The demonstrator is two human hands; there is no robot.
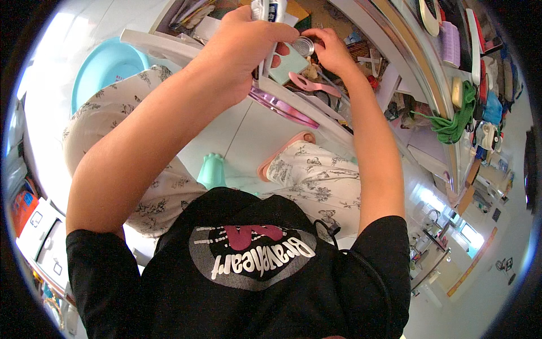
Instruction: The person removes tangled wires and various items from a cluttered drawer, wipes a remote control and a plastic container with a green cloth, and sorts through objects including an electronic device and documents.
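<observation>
My left hand [250,46] grips white tubes [269,10] with dark blue print, raised above the open drawer's front panel [169,44]. Inside the drawer, my right hand [334,53] has its fingers curled beside a round silvery metal piece [303,45] with concentric rings. Whether those fingers hold it is not clear. Below the metal piece lies a pale green box [290,70]. A pink plastic handled item [313,86] rests on the clutter nearer to me.
A light blue basin [99,68] stands on the floor at left. A pink-purple shiny object [283,108] is at the drawer front. On the counter at right are a green cloth [455,116] and a lilac bottle [451,44]. A mint-green stool leg [211,169] shows between my legs.
</observation>
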